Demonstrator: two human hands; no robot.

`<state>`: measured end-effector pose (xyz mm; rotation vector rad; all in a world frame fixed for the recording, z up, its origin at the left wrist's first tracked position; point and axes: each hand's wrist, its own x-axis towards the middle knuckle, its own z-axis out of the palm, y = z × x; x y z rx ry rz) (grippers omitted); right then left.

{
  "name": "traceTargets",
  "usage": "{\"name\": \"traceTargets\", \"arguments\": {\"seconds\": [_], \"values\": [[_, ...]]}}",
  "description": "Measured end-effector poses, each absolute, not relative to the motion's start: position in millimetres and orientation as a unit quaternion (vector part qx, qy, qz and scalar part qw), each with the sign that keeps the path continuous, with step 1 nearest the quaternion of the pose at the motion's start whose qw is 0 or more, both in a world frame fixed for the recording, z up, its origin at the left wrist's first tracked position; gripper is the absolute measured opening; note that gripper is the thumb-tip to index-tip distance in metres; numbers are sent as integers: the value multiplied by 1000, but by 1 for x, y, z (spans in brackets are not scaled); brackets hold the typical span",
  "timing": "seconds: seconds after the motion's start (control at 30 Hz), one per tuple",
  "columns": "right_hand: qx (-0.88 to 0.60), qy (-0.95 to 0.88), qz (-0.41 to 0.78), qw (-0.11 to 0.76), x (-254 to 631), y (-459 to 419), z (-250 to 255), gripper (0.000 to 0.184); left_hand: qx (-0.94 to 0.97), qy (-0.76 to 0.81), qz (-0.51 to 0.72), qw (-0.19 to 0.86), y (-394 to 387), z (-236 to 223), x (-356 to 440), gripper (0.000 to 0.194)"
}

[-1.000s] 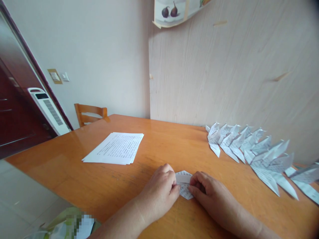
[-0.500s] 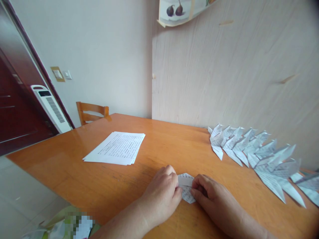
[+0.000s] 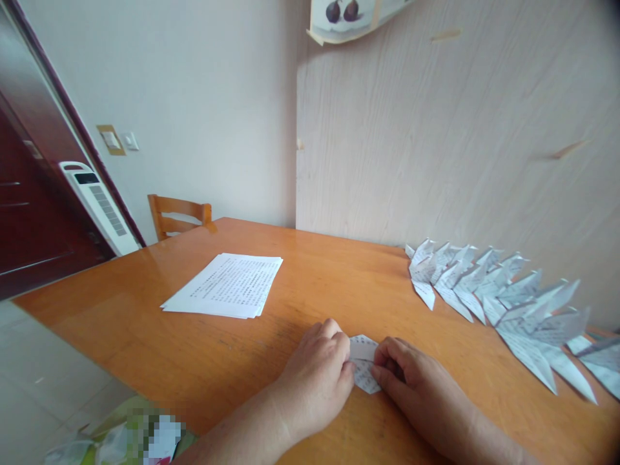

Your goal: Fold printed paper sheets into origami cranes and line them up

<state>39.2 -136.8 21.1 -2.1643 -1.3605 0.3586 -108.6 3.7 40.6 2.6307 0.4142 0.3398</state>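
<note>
A small folded piece of printed paper (image 3: 364,363) lies on the orange wooden table (image 3: 145,336) near its front edge. My left hand (image 3: 317,378) pinches its left side with fingers curled. On the paper's right side my right hand (image 3: 411,384) presses and grips it with the fingertips. The two hands almost touch over the paper, and most of it is hidden under them.
A stack of printed sheets (image 3: 225,285) lies at the table's middle left. A row of several folded paper shapes (image 3: 498,297) runs along the wall at the right. A wooden chair (image 3: 179,216) stands at the far end, a white heater (image 3: 97,206) beyond it.
Both hands stay on the folded paper with only slight finger shifts. The view has drifted a little, so everything sits slightly lower and to the right.
</note>
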Motion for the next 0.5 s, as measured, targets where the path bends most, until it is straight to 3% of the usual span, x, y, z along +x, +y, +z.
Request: {"name": "traceTargets", "arguments": {"seconds": [0.5], "values": [[-806,-508,138,271,43,-136,21,8,959,77,146,233,8,36,-108,36]]}}
